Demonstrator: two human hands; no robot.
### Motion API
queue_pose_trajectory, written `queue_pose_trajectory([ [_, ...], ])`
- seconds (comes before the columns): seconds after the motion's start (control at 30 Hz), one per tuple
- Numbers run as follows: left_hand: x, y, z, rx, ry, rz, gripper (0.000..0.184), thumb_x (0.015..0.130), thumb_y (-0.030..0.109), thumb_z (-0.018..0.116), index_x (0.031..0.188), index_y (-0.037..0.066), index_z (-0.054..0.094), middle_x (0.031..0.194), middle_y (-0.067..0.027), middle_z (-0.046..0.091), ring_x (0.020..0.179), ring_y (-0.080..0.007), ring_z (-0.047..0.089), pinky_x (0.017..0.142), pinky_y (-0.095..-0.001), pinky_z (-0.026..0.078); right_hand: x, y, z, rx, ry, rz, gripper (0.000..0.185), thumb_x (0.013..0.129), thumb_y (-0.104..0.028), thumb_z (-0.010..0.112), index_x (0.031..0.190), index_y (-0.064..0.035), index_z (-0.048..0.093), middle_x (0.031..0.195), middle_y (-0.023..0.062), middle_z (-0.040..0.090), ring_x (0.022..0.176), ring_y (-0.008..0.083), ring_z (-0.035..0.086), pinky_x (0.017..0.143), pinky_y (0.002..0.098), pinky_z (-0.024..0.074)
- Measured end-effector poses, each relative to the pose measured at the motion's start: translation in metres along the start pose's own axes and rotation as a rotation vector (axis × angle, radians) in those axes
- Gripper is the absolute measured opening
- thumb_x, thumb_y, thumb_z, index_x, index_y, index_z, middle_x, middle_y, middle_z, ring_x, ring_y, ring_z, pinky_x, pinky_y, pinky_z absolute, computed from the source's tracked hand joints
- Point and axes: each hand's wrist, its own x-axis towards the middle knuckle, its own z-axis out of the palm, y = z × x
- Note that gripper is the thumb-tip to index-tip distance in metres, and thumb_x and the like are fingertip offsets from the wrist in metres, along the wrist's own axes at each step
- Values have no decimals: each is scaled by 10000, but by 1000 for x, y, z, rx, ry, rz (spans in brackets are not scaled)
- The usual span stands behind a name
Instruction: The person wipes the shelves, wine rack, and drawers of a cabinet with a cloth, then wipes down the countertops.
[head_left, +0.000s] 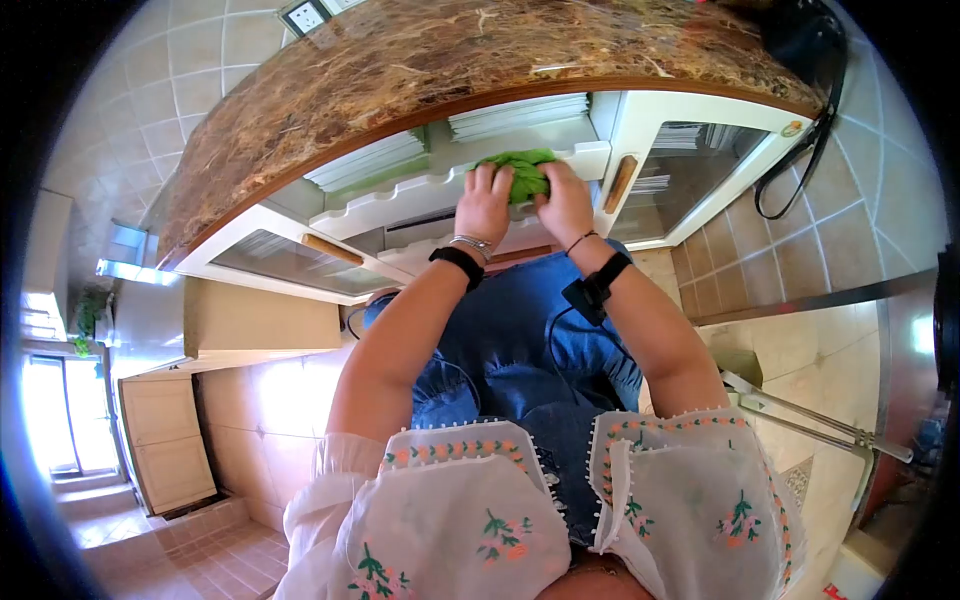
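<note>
A bunched green cloth [524,172] is held between my two hands at a white shelf edge with a scalloped rim [400,186]. My left hand [483,207] grips the cloth's left side, fingers curled over it. From the other side, my right hand [566,205] is closed on the cloth, its fingers partly hidden. Behind the cloth, stacks of white papers or thin booklets [520,115] lie inside the cabinet; which of the two I cannot tell.
Over the cabinet runs a brown marbled countertop [450,50]. Glass-fronted cabinet doors [700,160] flank the shelf. A black strap [800,180] hangs off the counter's right end. Metal poles [820,425] stick out at the right, and a window [75,415] is far left.
</note>
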Motion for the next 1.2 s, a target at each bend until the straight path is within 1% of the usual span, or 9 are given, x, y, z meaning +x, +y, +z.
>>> queue_pose_trajectory([
  [0.07, 12, 21, 14, -24, -8, -15, 484, 654, -12, 553, 1126, 62, 473, 1095, -162, 453, 998, -360, 454, 845, -412, 437, 1, 18, -20, 2, 0, 56, 347, 641, -64, 635, 978, -73, 554, 1034, 102, 565, 964, 292, 542, 817, 395, 411],
  [0.13, 22, 38, 30, -43, 10, 82, 474, 664, -11, 543, 1127, 69, 480, 1082, -153, 457, 994, -349, 462, 825, -402, 453, 4, 36, -40, 2, 9, 98, 339, 647, -49, 620, 978, -71, 552, 1016, 114, 570, 940, 302, 550, 806, 397, 418],
  [0.33, 37, 69, 62, -102, 86, 8, 437, 687, 20, 541, 1117, 87, 492, 1072, -144, 464, 997, -341, 470, 777, -381, 492, 6, 60, -66, -66, -33, 61, 303, 682, -51, 586, 982, -66, 546, 982, 116, 576, 899, 325, 560, 766, 421, 438],
  [0.43, 33, 59, 59, -75, 35, 60, 409, 702, 44, 539, 1105, 96, 495, 1068, -131, 469, 987, -329, 484, 739, -371, 509, 5, 55, -60, -120, 8, 63, 316, 684, -49, 588, 994, -65, 536, 1009, 120, 564, 909, 332, 557, 764, 425, 447],
  [0.53, 29, 50, 55, 11, 49, 221, 369, 725, 103, 537, 1091, 116, 496, 1070, -99, 483, 993, -277, 506, 699, -359, 528, 2, 54, -54, -135, 46, 28, 319, 681, -42, 589, 994, -66, 529, 1024, 117, 553, 908, 340, 556, 753, 420, 453],
  [0.67, 23, 39, 61, 53, 94, 271, 328, 739, 134, 525, 1066, 137, 502, 1074, -74, 488, 1004, -255, 507, 699, -350, 529, 1, 49, -50, -173, -7, 46, 349, 672, -33, 597, 1011, -68, 521, 1046, 123, 543, 908, 337, 560, 748, 417, 464],
  [0.9, 0, 9, 67, 57, -43, 324, 377, 734, 153, 531, 1108, 150, 486, 1087, -68, 493, 1031, -248, 496, 802, -354, 482, -10, 49, -31, -254, -124, 92, 347, 675, -86, 631, 1006, -102, 529, 1069, 97, 540, 877, 322, 579, 718, 420, 481],
  [1.13, -27, -27, 40, 62, -115, 285, 387, 747, 176, 524, 1130, 152, 479, 1066, -71, 498, 1007, -247, 504, 789, -344, 481, -17, 27, 9, -238, -189, 77, 359, 668, -106, 635, 1012, -121, 534, 1099, 94, 533, 869, 330, 578, 709, 428, 485],
  [1.2, -39, -46, 40, 88, -27, 283, 385, 745, 166, 524, 1128, 151, 480, 1064, -71, 499, 1003, -242, 509, 774, -343, 483, -19, 9, 21, -206, -205, 80, 353, 665, -104, 631, 1004, -121, 535, 1094, 103, 534, 866, 337, 576, 709, 430, 486],
])
